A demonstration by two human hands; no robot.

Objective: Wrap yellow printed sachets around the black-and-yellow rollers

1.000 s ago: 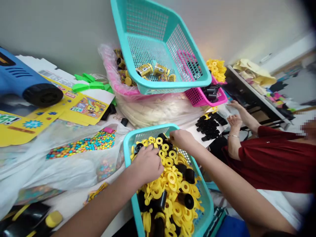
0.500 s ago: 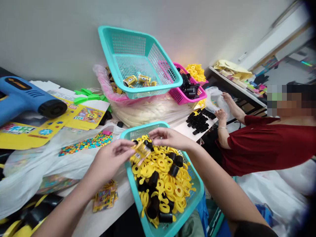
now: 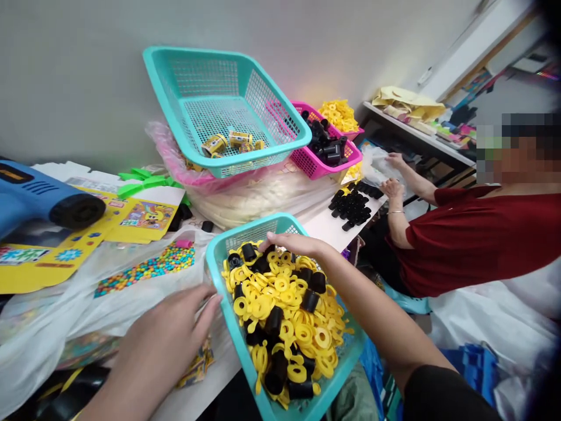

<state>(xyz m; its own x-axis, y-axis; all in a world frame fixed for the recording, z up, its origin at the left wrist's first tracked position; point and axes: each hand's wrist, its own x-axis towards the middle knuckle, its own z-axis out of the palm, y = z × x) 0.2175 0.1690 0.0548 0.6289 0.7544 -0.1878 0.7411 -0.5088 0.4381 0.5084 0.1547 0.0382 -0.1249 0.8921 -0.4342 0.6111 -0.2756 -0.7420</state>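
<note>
A teal basket holds yellow plastic ring pieces with small tabs and black cylinders. My right hand is over its far part, palm down with fingers curled; the fingertips are hidden, so what they hold cannot be made out. Beside the basket's left rim is my left hand, thumb and forefinger apart, nothing visible between them. Below it, partly covered by the hand, lies a pile of yellow printed wrappers.
Behind stand another teal basket with printed cylinders and a pink basket of black parts. At left are a blue heat gun, yellow printed card and a bag of coloured balls. A person in a red top sits at right.
My left hand has moved left and down, away from the basket's pieces; the yellow printed piece it held no longer shows there. My right hand stays over the basket. The view has shifted slightly.
</note>
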